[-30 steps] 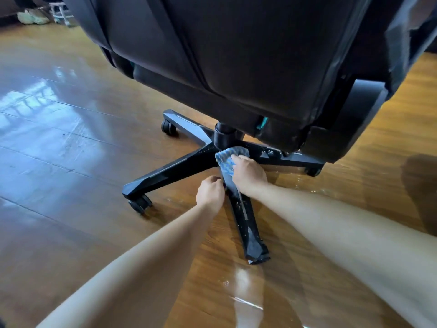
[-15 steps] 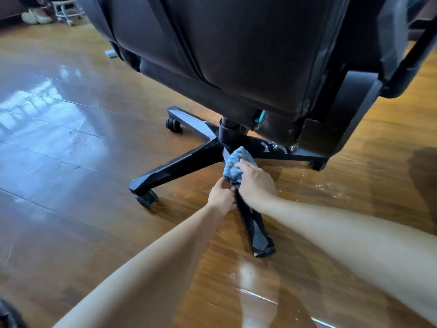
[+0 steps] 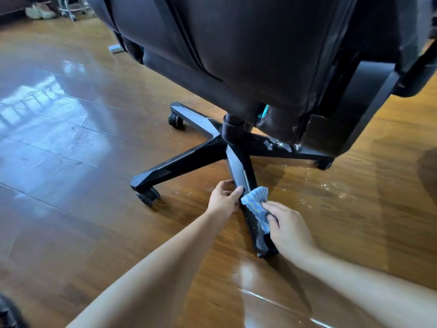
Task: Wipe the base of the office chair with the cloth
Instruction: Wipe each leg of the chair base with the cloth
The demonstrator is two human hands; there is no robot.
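The black star-shaped chair base (image 3: 189,159) stands on a glossy wooden floor under the black office chair seat (image 3: 248,55). One leg of the base (image 3: 240,169) points toward me. My right hand (image 3: 289,227) presses a blue-and-white striped cloth (image 3: 256,204) onto the lower half of that leg, near its tip. My left hand (image 3: 224,197) grips the left side of the same leg, thumb on top, just above the cloth. The leg's castor is hidden beneath it.
Castors show at the left leg (image 3: 147,196), the far leg (image 3: 175,119) and the right leg (image 3: 324,165). Wet streaks and specks lie on the floor (image 3: 331,185) to the right. Shoes (image 3: 39,11) and a white stool base (image 3: 71,8) sit far back left.
My right hand has slid the cloth from the hub down the near leg toward its tip. My left hand stays gripping the leg's left side.
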